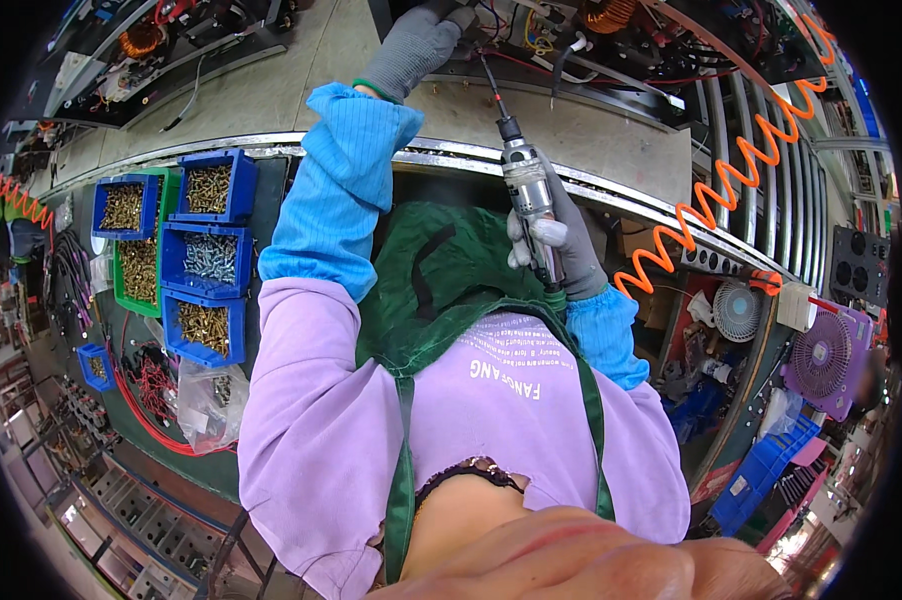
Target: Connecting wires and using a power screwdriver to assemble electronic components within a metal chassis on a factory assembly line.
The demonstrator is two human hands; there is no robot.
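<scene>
My right hand [573, 245], in a grey work glove, is wrapped round a silver power screwdriver [523, 175]. Its long thin bit points away from me, and the tip reaches the near side of an open dark metal chassis [621, 105] full of wires and copper coils. Beside that tip, my left hand [416, 52], also gloved in grey, reaches to the chassis with its fingers bent together. What those fingers pinch, if anything, is hidden. Blue sleeve covers run up both forearms.
Blue bins [205, 250] of screws and a green bin [136, 280] stand on the bench to the left. Another open chassis [171, 60] lies at the far left. An orange coiled hose [711, 200] hangs at the right, above a purple fan [823, 355]. A metal rail [451, 158] edges the worktop.
</scene>
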